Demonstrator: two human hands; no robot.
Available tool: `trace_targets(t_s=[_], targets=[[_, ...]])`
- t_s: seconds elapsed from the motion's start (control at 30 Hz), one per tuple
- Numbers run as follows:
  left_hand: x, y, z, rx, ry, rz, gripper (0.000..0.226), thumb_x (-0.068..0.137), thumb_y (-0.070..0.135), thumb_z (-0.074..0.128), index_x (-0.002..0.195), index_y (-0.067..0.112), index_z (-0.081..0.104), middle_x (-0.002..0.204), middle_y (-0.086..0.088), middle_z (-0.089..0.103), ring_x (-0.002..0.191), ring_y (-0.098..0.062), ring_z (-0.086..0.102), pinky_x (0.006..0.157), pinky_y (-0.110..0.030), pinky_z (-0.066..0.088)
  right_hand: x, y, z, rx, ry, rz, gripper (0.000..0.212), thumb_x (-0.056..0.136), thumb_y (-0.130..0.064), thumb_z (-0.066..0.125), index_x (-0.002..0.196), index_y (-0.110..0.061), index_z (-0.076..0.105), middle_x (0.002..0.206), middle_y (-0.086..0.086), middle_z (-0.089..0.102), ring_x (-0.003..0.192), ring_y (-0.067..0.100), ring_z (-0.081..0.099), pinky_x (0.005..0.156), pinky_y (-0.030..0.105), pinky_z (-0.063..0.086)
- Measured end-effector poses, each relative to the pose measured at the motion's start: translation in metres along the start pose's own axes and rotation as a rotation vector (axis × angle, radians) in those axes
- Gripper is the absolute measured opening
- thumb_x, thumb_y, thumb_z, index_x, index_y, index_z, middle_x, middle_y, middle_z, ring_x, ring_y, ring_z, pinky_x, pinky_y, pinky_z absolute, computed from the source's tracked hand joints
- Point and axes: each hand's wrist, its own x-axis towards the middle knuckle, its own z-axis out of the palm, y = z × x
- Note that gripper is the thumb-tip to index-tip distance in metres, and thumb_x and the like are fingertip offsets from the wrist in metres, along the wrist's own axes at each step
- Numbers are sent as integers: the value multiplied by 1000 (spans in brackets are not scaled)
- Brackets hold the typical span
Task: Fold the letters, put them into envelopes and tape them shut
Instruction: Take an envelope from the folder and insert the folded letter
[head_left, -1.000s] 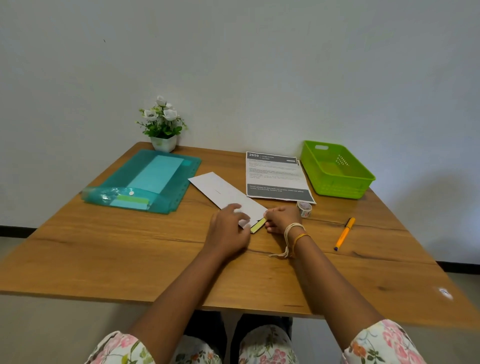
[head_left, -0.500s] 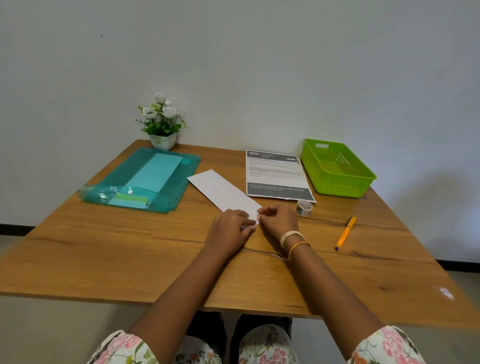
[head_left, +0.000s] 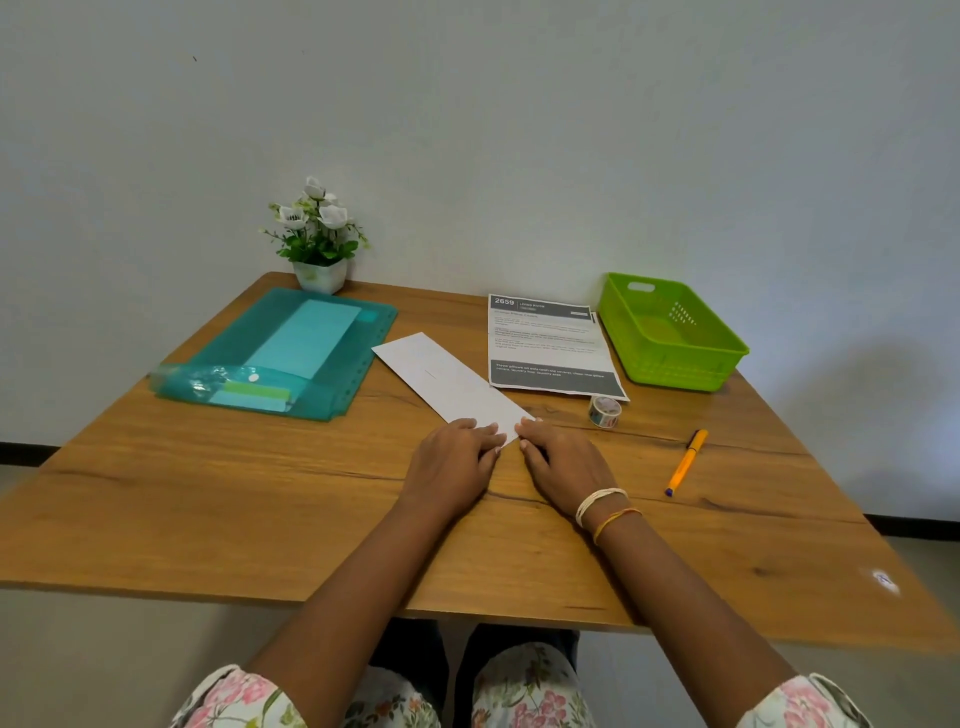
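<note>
Both hands, left hand (head_left: 451, 453) and right hand (head_left: 563, 457), now press flat-fingered on the envelope (head_left: 451, 382) end; the yellow strip seen earlier is gone, suggesting the flap is sealed.

White envelope (head_left: 447, 382) lying mid-table; teal folder (head_left: 291, 353) sitting far left; lime-green basket (head_left: 670, 332) showing far right; orange pen (head_left: 687, 462) lying right; floral-print sleeves (head_left: 234, 696) showing near.

Soft, even daylight filling scene; no hard glare. Faint shadow lying on wall (head_left: 857, 364) right of green basket (head_left: 670, 332). Table (head_left: 208, 499) edges bowing from wide-angle distortion. Printed sheet (head_left: 545, 338) text blurring, small print unreadable. Floral sleeves (head_left: 239, 696) at bottom softening slightly.
</note>
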Motion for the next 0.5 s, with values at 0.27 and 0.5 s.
trace_targets(t_s=[0.27,0.5], targets=[[1,-1,-2,-79,-24,-30,34,96,38,53,127,30,62,135,12,57,131,-9,43,102,-30,40,21,-6,-8,-83,-19,116,25,90,-22,56,109,-15,71,110,6,70,99,23,62,85,32,51],[-1,4,-6,-46,64,-13,36,90,43,59,121,25,66,124,5,66,116,-13,55,92,-29,45,55,-24,-22,362,-125,607,27,70,-16,80,91,0,73,94,14,72,90,28,67,82,38,56]])
